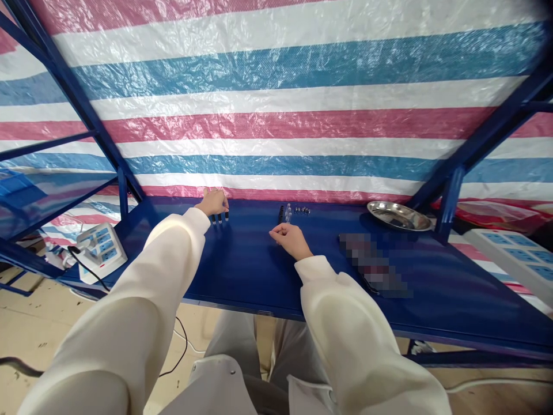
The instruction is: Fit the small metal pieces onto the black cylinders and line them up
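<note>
At the back left of the blue table point(246, 271), my left hand point(213, 202) reaches down with its fingers bent together. Its fingertips meet the top of a small black cylinder point(227, 217) with a pale lower end. Two similar black cylinders point(220, 219) stand in line beside it, partly under the hand. My right hand point(292, 239) hovers over the middle of the table, thumb and forefinger pinched; anything between them is too small to make out. Just beyond it lie a row of small black pieces point(281, 214), a row of clear pieces point(288, 212) and several small shiny metal parts point(302, 211).
An oval metal tray point(400, 216) sits at the back right. In front of it lies a blurred dark object point(374, 265). White power strips point(101, 253) flank the table, and blue frame posts point(451, 202) rise at both ends. Striped sheeting point(276, 124) hangs behind.
</note>
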Demonstrator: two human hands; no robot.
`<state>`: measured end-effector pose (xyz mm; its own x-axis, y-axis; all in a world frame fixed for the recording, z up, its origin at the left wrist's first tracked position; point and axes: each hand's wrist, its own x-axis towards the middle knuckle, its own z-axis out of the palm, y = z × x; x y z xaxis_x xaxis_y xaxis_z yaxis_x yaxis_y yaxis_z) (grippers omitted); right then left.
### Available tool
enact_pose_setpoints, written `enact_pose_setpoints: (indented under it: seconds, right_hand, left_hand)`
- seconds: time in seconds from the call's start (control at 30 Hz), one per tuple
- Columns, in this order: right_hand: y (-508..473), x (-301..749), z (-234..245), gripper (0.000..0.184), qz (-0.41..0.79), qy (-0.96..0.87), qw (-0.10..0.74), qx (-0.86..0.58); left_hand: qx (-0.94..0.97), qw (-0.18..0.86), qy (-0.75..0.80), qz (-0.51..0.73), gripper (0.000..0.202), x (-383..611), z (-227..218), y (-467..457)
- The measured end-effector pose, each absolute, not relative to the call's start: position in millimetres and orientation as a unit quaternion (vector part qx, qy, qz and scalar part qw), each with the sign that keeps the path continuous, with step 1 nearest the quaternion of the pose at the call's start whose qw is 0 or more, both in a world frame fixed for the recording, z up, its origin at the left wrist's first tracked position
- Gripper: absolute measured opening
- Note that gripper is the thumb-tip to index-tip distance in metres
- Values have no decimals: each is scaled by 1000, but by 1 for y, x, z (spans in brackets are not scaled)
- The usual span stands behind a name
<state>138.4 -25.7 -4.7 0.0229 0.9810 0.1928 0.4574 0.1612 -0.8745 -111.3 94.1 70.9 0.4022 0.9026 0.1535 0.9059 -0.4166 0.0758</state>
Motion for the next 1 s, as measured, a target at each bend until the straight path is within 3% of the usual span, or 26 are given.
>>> enact_pose_setpoints:
  seconds: [0.5,1.0]
  right_hand:
    - [-27,138,-3,17,318,-624,427,-572]
    - [-26,138,-4,15,326,-618,426,-574]
  left_hand:
    - [-822,-7,-562,-94,7,-115,70,90]
    - [-821,2,-571,-2,9,-110,81,81]
